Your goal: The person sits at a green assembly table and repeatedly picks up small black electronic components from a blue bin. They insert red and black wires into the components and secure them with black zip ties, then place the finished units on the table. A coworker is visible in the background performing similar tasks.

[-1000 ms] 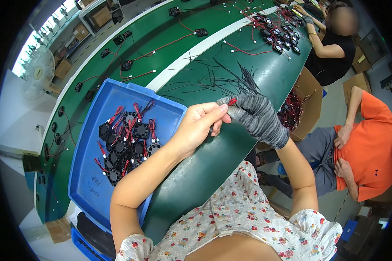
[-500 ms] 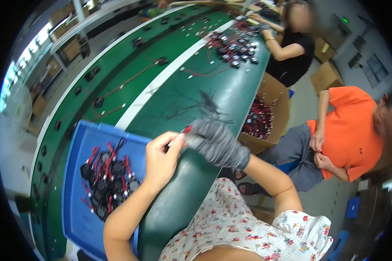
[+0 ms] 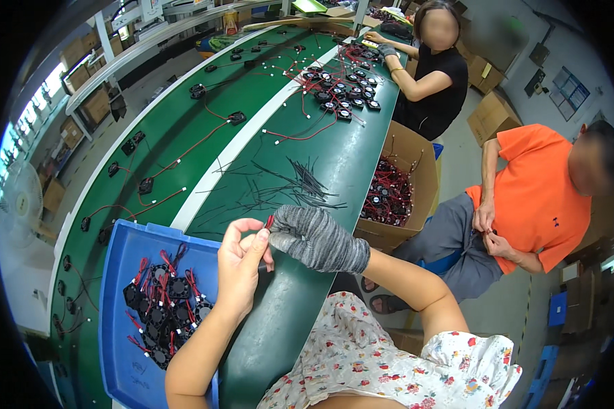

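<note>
My bare left hand [image 3: 239,266] and my gloved right hand [image 3: 317,238] meet above the green bench. Between them a small red wire bundle [image 3: 269,222] shows, pinched by the left thumb and fingertips. The grey knitted glove is closed around the same bundle, and whatever else lies inside it is hidden. Beyond the hands, thin black ties [image 3: 305,178] lie scattered on the bench. To the left, a blue tray [image 3: 108,279] holds several small black fans [image 3: 158,315] with red leads and white plugs.
A green conveyor [image 3: 184,163] with spaced-out fans runs along the left, behind a white strip. More fans [image 3: 341,88] are heaped farther up the bench. At right stand a cardboard box [image 3: 419,160] of wired fans, a person in orange [image 3: 539,191] and another in black [image 3: 433,88].
The view has shifted slightly, and the scene looks sharper. Both hands stay together at the red wires; the left fingers have changed their bend a little.
</note>
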Demonstrator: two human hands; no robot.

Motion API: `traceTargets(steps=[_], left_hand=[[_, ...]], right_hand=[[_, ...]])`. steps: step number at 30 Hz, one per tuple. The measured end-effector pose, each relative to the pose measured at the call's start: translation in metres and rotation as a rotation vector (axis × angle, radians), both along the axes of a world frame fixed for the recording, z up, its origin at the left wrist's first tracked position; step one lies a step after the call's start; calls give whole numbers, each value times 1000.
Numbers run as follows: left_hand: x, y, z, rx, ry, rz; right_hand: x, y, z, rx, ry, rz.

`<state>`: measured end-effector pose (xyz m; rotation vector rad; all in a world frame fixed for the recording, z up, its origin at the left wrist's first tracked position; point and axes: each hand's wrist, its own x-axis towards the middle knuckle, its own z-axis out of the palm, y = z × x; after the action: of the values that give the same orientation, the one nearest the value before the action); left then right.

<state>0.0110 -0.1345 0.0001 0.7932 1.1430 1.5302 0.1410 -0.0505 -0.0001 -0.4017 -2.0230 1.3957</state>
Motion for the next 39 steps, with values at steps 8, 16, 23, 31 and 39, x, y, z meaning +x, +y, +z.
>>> traceTargets(steps=[8, 16, 23, 31, 39], left_hand=[[2, 2, 2, 7, 103, 172], [-1, 1, -2, -48, 178, 122], [-2, -1, -1, 0, 260, 163], [5, -3, 0, 76, 250, 183], [5, -2, -1, 131, 269, 198]], right_hand=[[-7, -2, 2, 176, -92, -85], [-4, 3, 2, 547, -263, -124], [-6, 2, 20, 560, -419, -106], [-2, -4, 21, -136, -242, 5], [-1, -9, 18, 449, -262, -209]])
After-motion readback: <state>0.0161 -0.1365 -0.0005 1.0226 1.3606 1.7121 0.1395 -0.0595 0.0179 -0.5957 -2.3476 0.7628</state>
